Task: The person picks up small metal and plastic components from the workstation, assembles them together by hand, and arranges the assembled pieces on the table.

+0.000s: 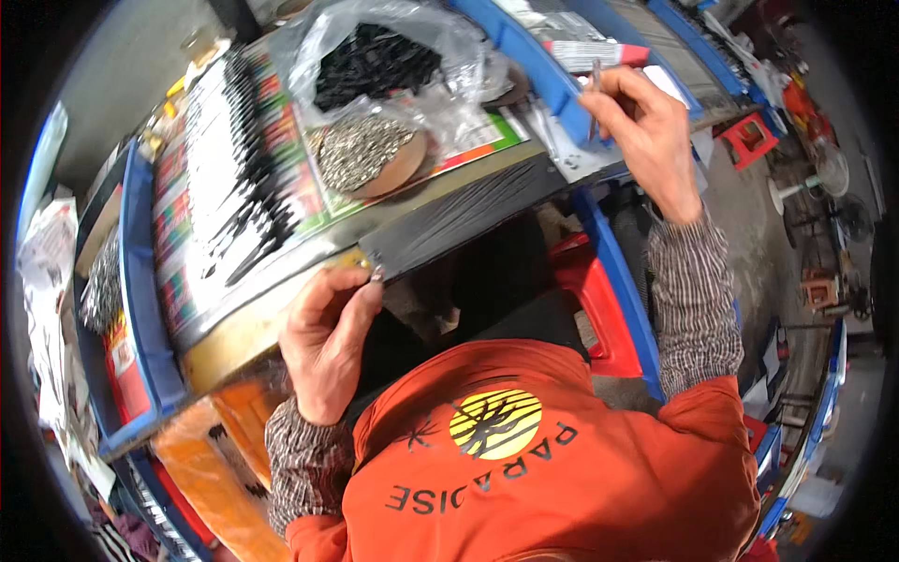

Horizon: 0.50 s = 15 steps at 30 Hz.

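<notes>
My left hand point(328, 342) is just off the front edge of the workbench, thumb and forefinger pinched on a small shiny metal piece point(377, 274). Its exact kind is too small to tell. Farther right and higher, my right hand point(646, 131) grips a thin metal rod-like tool point(595, 98), held nearly upright beside a blue tray point(552, 70). Between the hands, on the bench, small metal parts point(361, 150) are heaped on a round brown dish point(403, 169). Behind them, a clear plastic bag point(309, 70) lies open around black parts point(375, 66).
Many black slender pieces point(243, 150) lie in a row on white sheets at the left of the bench. A blue bin point(140, 281) stands at its left end. Below the bench are an orange package point(220, 440) and a red stool point(609, 314). Another red stool point(749, 140) stands farther right.
</notes>
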Available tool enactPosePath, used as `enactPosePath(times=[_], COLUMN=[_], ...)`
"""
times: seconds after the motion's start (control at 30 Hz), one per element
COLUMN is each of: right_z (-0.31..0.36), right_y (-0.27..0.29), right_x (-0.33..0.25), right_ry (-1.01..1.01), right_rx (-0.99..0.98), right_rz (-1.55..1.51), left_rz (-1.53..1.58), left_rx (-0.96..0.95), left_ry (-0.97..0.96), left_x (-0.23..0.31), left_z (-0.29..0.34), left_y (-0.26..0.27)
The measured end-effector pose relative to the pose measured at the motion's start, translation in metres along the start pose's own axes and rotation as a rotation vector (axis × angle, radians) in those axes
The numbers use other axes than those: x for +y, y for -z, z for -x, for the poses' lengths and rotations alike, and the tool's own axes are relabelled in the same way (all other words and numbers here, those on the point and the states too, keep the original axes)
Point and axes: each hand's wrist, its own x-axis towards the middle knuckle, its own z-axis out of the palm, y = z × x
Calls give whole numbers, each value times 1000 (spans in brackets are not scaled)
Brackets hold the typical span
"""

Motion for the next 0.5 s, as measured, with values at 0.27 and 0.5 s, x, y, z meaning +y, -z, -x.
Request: enactPosePath(times=[0.27,0.5], right_z=[52,81], right_y=[-55,-97], right_x=[-51,-70], right_ry=[-333,-287], right_rx=[-526,-641], right_rz=[-718,-917], left_rz=[-90,215], left_rx=[-50,-99], left_ry=[-9,52], left_x=[5,-1], left_z=[3,9], left_y=[1,-2])
